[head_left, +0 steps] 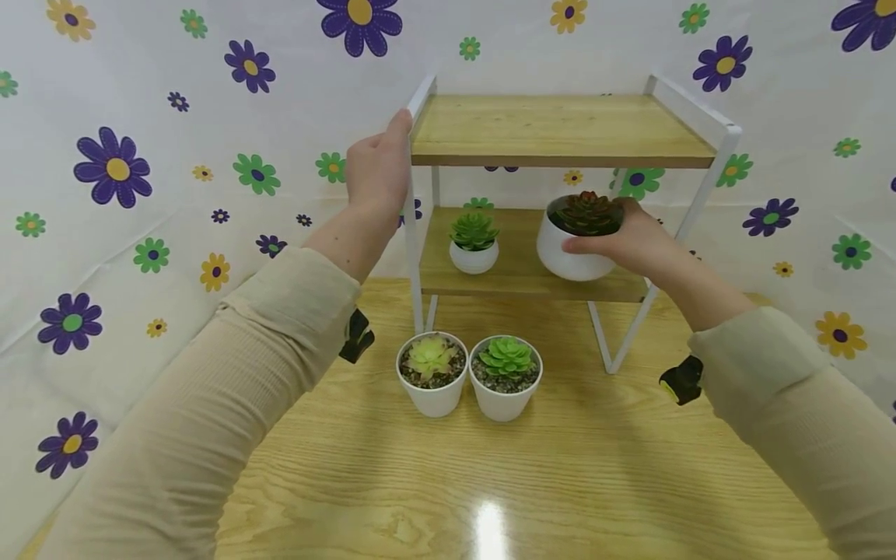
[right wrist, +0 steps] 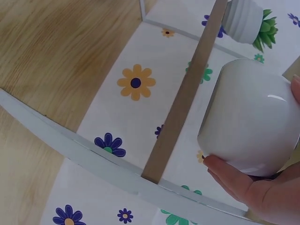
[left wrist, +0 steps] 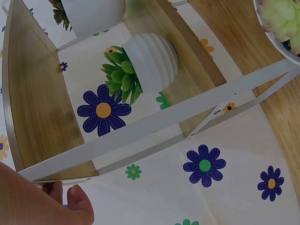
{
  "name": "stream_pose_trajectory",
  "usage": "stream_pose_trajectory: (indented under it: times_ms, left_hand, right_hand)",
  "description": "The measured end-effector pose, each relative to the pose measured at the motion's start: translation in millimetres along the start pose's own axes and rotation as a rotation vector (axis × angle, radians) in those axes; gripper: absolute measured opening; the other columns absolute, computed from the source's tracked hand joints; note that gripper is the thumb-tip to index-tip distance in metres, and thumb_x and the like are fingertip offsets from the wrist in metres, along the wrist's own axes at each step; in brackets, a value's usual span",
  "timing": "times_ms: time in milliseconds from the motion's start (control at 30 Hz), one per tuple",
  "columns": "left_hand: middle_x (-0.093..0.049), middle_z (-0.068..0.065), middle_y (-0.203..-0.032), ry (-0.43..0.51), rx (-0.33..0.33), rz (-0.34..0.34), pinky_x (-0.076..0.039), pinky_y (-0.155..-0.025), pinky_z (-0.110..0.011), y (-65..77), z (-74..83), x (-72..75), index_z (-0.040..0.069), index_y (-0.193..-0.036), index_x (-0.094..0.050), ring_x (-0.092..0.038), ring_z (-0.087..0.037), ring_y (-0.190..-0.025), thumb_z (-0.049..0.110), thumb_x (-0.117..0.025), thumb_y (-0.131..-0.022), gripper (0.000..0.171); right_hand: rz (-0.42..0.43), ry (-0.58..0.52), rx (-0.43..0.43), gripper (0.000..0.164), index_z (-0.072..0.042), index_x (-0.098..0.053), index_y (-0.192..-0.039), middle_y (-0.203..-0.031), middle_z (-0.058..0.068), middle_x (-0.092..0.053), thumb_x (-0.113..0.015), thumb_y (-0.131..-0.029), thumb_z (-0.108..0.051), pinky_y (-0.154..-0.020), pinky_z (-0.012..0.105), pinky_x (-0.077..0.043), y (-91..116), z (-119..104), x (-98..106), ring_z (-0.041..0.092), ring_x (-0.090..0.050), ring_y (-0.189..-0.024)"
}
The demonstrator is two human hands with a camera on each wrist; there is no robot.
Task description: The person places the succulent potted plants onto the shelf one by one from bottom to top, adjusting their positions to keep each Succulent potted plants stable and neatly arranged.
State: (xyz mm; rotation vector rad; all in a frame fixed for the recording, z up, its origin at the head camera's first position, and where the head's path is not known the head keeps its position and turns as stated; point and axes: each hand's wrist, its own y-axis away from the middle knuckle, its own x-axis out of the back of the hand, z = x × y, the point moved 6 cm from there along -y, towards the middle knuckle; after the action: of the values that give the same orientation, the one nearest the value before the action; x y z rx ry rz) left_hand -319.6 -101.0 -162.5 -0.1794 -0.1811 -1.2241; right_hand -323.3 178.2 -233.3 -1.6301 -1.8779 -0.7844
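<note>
My right hand grips a rounded white pot with a dark reddish succulent, thumb across its front. It overlaps the lower board of a two-tier shelf; in the right wrist view the smooth pot fills the grasp. At the shelf's upper left corner, my left hand holds the white metal frame; its fingertips show beside the frame in the left wrist view. On the lower board's left side stands a small ribbed white pot with a green succulent.
Two white pots with succulents, one yellowish and one bright green, stand side by side on the wooden table before the shelf. The bare upper board lies overhead of the lower one. A flower-patterned cloth hangs behind.
</note>
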Motion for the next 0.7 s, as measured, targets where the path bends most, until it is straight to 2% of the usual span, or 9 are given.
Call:
stream_pose_trajectory:
  times_ms: [167,267,700]
  left_hand:
    - [-0.050,0.001,-0.110,0.014,-0.012,-0.001,-0.041,-0.084,-0.029,0.1,2.0,-1.6,0.017,-0.068,-0.043,-0.044,-0.010,-0.096,0.054,-0.041,-0.093,0.045]
    - [-0.050,0.002,-0.110,0.008,-0.015,0.000,-0.042,-0.084,-0.028,-0.6,3.1,-2.6,0.017,-0.066,-0.042,-0.044,-0.010,-0.095,0.054,-0.041,-0.093,0.046]
    - [-0.052,0.002,-0.114,-0.001,-0.004,0.023,-0.043,-0.086,-0.028,-2.8,0.5,-0.3,0.019,-0.071,-0.051,-0.045,-0.009,-0.097,0.055,-0.040,-0.093,0.043]
  right_hand:
    - [-0.003,-0.005,-0.033,0.114,0.003,0.011,-0.146,-0.152,0.029,-0.009,-0.066,-0.080,-0.051,-0.111,0.056,-0.022,-5.2,7.1,-2.6,0.044,-0.018,-0.138]
    - [-0.007,-0.001,-0.046,0.115,0.004,0.013,-0.145,-0.152,0.031,-0.007,-0.065,-0.080,-0.051,-0.111,0.056,-0.021,-6.2,10.5,-3.7,0.045,-0.017,-0.139]
    - [-0.003,-0.063,-0.043,0.114,0.004,0.011,-0.145,-0.151,0.030,-0.009,-0.065,-0.081,-0.051,-0.111,0.054,-0.023,-8.1,15.0,-12.9,0.044,-0.020,-0.138]
